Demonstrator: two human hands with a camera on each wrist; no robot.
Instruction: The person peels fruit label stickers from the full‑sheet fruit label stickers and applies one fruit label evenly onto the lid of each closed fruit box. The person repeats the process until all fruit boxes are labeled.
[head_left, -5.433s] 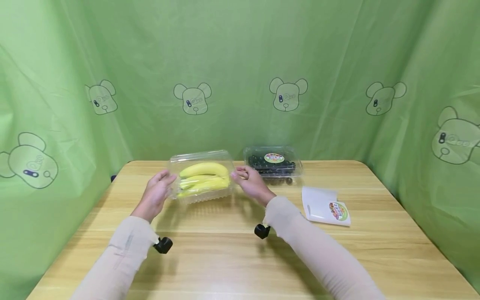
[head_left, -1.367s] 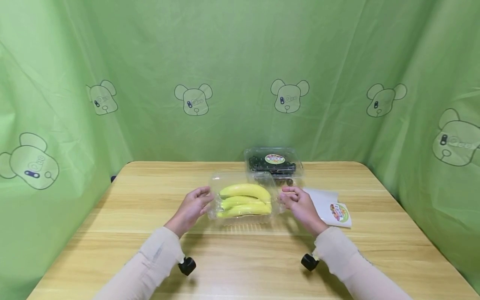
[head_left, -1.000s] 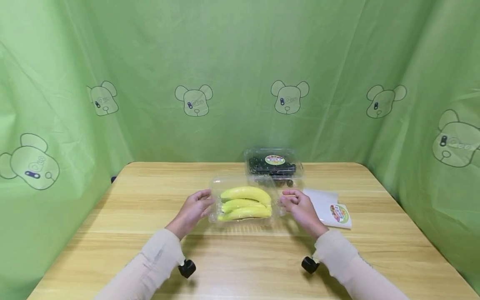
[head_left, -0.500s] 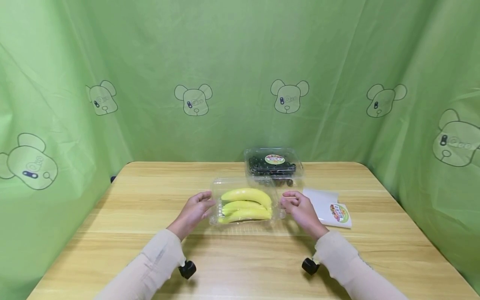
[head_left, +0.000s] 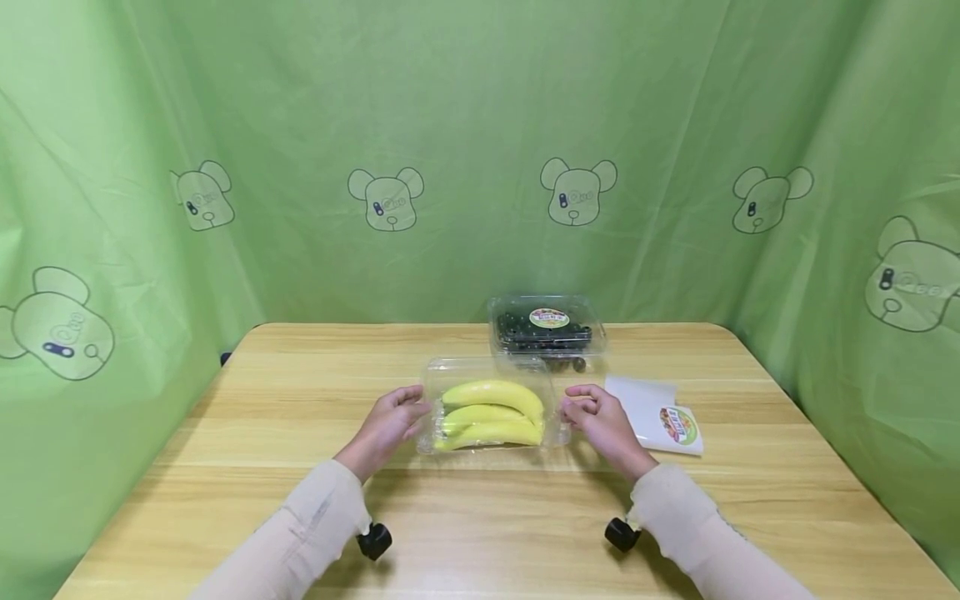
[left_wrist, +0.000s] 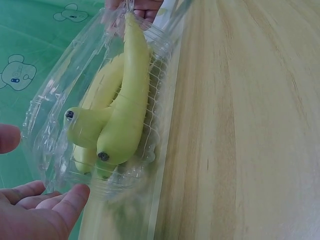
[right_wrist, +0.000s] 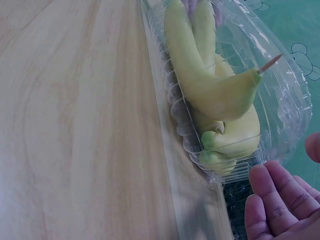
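A clear plastic fruit box (head_left: 487, 450) with yellow bananas (head_left: 491, 392) inside is low over the wooden table (head_left: 480, 533), in the middle of the head view. My left hand (head_left: 386, 425) holds its left end, thumb and fingers spread around the corner. At the opposite end, my right hand (head_left: 603, 421) holds the box the same way. The left wrist view shows fingertips (left_wrist: 77, 192) at the lower rim of the box. Fingers (right_wrist: 272, 192) bend up to the rim in the right wrist view. No label shows on this box's lid.
Behind stands a second clear box (head_left: 592, 308) of dark round fruit, with an oval sticker (head_left: 549, 317) on its lid. Right of my right hand lies a white backing sheet (head_left: 645, 404) carrying a similar sticker (head_left: 678, 425). A green curtain (head_left: 480, 100) encloses the table.
Since the oldest frame, both hands have carried the banana box rightward and toward me, lowering it. In the last second it has come down slightly, with the reflection beneath shrinking.
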